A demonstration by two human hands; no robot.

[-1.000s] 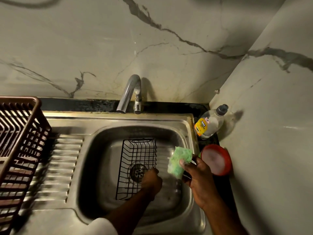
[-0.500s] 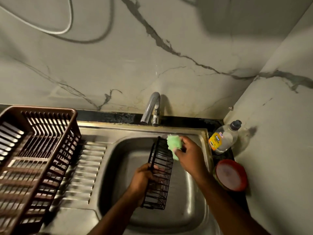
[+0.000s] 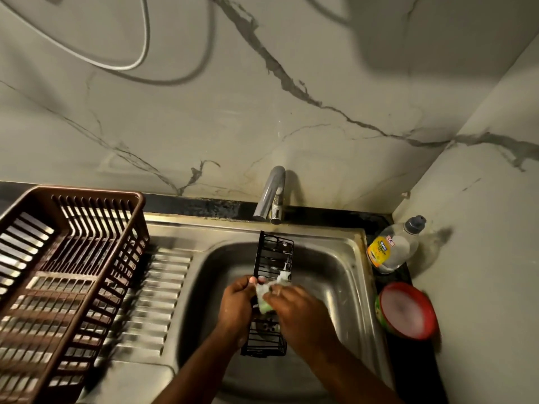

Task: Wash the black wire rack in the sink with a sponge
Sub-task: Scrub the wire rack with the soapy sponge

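Observation:
The black wire rack (image 3: 274, 255) stands tilted on edge over the steel sink (image 3: 329, 266), its far end just below the tap. My left hand (image 3: 236, 304) grips the rack's left side near its middle. My right hand (image 3: 294, 310) holds the green sponge (image 3: 264, 304) and presses it against the rack's wires beside my left hand. Foam shows on the wires at the sponge. Much of the sponge is hidden under my fingers.
A chrome tap (image 3: 269, 196) rises behind the sink. A brown plastic dish basket (image 3: 58, 275) sits on the ribbed drainboard (image 3: 154, 301) at left. A clear soap bottle (image 3: 393, 246) and a red-rimmed tub (image 3: 408, 310) stand on the dark ledge at right, against the marble wall.
The rack was lifted off the sink floor and tipped upright. My right hand brought the sponge from the rack's upper end down to its middle, beside my left hand.

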